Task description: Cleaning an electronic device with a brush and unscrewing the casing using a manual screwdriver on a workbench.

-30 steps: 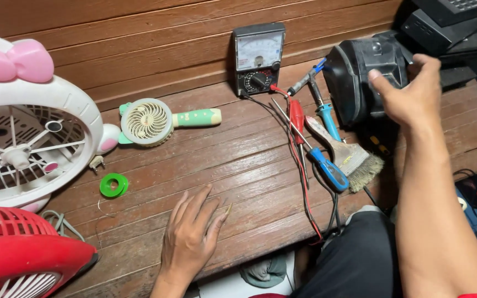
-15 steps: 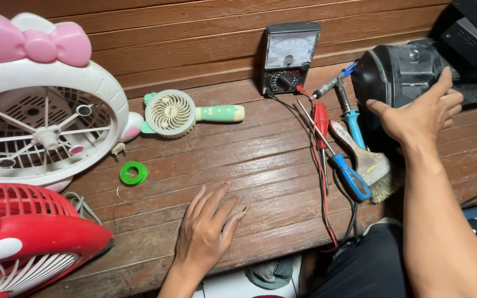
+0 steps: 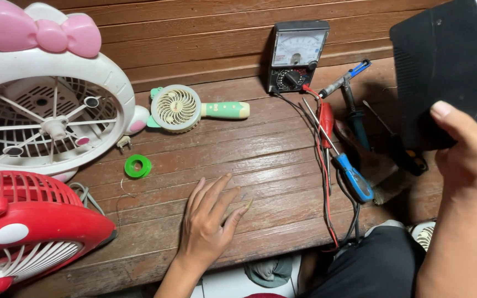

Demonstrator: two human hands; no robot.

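Head view: at the right edge of the frame the right hand (image 3: 470,149) grips a bulky black housing (image 3: 443,66), thumb pressed on its near face, lifted above the wooden floor (image 3: 249,160). It looks rigid and fairly heavy for one hand, with smooth plastic likely to slip; a hold under its lower edge seems safest. At lower centre the left hand (image 3: 208,221) rests flat, fingers spread, holding nothing, near a green tape roll (image 3: 137,166).
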